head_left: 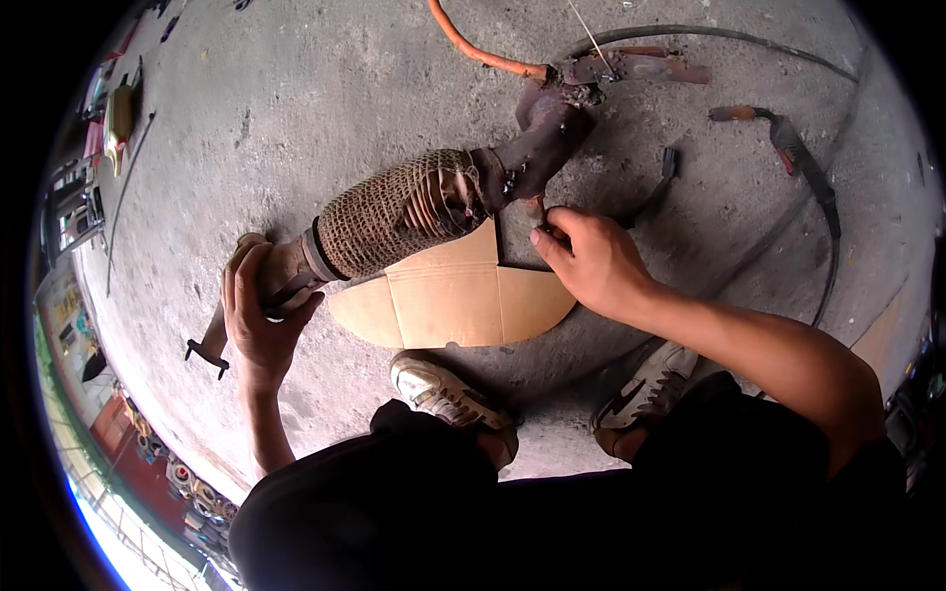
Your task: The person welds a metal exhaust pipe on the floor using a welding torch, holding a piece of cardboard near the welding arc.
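Observation:
A rusty exhaust pipe (547, 148) with a braided flex section (379, 217) lies slantwise in front of me on the concrete. The braid is torn open near its right end, and ribbed metal shows through. My left hand (258, 295) wraps round the bare pipe end beyond the flex section's left collar. On the other side, my right hand (591, 254) is closed in a pinch just below the pipe's bend, at a small rusty stub (535, 207). Whether the stub belongs to the pipe or is a loose piece, I cannot tell. Brown cardboard (443, 300) lies beneath and nearer to me.
An orange cable (483, 54) runs to a clamp (636, 67) at the pipe's far end. A welding torch (803, 163) with a black cable lies to the right. My shoes (448, 389) stand close to the cardboard. Assorted parts (187, 492) line the far left.

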A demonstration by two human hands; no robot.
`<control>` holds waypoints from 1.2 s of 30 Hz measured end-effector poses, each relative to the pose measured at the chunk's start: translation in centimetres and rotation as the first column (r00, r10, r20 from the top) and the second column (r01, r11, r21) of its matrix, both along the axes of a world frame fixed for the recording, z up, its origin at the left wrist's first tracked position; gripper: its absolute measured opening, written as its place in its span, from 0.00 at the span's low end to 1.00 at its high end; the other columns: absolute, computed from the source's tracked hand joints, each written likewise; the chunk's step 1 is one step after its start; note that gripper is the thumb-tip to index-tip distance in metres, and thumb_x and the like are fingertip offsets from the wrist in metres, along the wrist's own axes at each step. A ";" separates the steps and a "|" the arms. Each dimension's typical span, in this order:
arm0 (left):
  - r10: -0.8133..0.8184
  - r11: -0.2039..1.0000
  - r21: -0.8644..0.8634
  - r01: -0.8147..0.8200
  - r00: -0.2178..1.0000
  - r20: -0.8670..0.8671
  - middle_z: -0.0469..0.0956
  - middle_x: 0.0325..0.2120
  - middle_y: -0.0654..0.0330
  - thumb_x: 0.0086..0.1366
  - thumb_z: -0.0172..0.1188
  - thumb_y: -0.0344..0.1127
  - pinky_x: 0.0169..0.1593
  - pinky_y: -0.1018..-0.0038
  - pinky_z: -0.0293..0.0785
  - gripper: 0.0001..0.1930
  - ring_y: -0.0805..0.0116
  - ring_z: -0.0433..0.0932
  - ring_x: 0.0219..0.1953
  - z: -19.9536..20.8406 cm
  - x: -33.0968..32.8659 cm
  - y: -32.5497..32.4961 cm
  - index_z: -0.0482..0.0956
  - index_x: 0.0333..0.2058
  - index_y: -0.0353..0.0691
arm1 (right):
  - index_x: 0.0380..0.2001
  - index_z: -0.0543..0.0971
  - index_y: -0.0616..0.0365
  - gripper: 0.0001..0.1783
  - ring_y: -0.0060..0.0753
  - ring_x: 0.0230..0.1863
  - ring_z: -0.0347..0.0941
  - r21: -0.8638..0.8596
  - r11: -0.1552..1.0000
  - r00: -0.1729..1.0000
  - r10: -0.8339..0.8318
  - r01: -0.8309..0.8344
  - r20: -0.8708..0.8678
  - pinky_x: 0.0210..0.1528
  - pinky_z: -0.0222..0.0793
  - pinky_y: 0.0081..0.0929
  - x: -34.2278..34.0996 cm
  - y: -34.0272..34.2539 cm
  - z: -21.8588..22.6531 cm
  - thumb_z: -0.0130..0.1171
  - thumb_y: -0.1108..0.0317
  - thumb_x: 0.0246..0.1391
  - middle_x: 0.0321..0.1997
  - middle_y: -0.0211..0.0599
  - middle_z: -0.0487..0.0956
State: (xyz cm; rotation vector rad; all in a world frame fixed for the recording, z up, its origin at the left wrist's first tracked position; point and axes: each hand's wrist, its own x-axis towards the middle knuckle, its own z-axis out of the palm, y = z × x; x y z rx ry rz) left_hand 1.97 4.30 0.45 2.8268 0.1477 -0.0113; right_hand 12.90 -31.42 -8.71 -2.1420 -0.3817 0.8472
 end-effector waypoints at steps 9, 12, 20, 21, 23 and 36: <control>-0.011 1.000 0.015 0.011 1.000 -0.021 0.74 0.57 0.52 0.43 0.79 0.24 0.62 0.61 0.71 0.43 0.52 0.74 0.59 -0.2 0.2 0.5 0.71 0.60 0.38 | 0.34 0.75 0.63 0.14 0.60 0.36 0.78 -0.037 0.999 1.000 0.011 -0.012 -0.022 0.39 0.73 0.50 0.1 0.0 0.2 0.57 0.61 0.65 0.34 0.52 0.80; 0.009 1.000 0.007 -0.009 1.000 -0.003 0.75 0.56 0.51 0.41 0.80 0.26 0.62 0.60 0.72 0.42 0.50 0.75 0.58 -0.3 0.1 0.3 0.73 0.58 0.38 | 0.35 0.75 0.62 0.14 0.60 0.37 0.78 -0.027 1.000 1.000 0.015 -0.015 0.007 0.39 0.73 0.50 -0.1 -0.1 0.0 0.57 0.60 0.65 0.35 0.52 0.80; 0.007 1.000 0.002 -0.007 1.000 0.024 0.76 0.55 0.50 0.40 0.81 0.27 0.62 0.59 0.72 0.42 0.48 0.75 0.58 -0.4 0.1 0.3 0.74 0.58 0.38 | 0.35 0.75 0.62 0.13 0.60 0.36 0.78 -0.013 1.000 0.998 0.009 -0.009 0.059 0.38 0.74 0.49 -0.4 -0.1 -0.4 0.57 0.61 0.65 0.35 0.52 0.80; 0.004 1.000 0.001 -0.004 1.000 0.024 0.76 0.56 0.50 0.40 0.81 0.27 0.62 0.59 0.72 0.42 0.48 0.75 0.58 -0.4 0.1 0.3 0.74 0.58 0.38 | 0.35 0.75 0.62 0.13 0.60 0.36 0.78 -0.013 1.000 0.998 0.010 -0.009 0.067 0.38 0.74 0.49 -0.4 -0.1 -0.4 0.57 0.61 0.65 0.35 0.52 0.80; 0.001 1.000 0.004 -0.001 1.000 0.020 0.75 0.56 0.51 0.40 0.80 0.26 0.62 0.60 0.72 0.42 0.49 0.75 0.58 -0.4 0.1 0.3 0.73 0.58 0.38 | 0.35 0.75 0.62 0.13 0.60 0.36 0.78 -0.018 1.000 0.997 0.013 -0.012 0.077 0.38 0.74 0.49 -0.4 -0.1 -0.4 0.57 0.61 0.65 0.35 0.52 0.80; 0.031 1.000 -0.007 -0.031 0.999 0.016 0.75 0.56 0.53 0.39 0.80 0.27 0.63 0.57 0.72 0.42 0.48 0.73 0.60 -0.4 0.2 0.0 0.74 0.58 0.41 | 0.40 0.78 0.64 0.10 0.56 0.39 0.77 0.055 0.988 0.963 0.126 -0.143 0.238 0.42 0.73 0.46 1.4 -1.5 0.2 0.60 0.67 0.63 0.37 0.50 0.80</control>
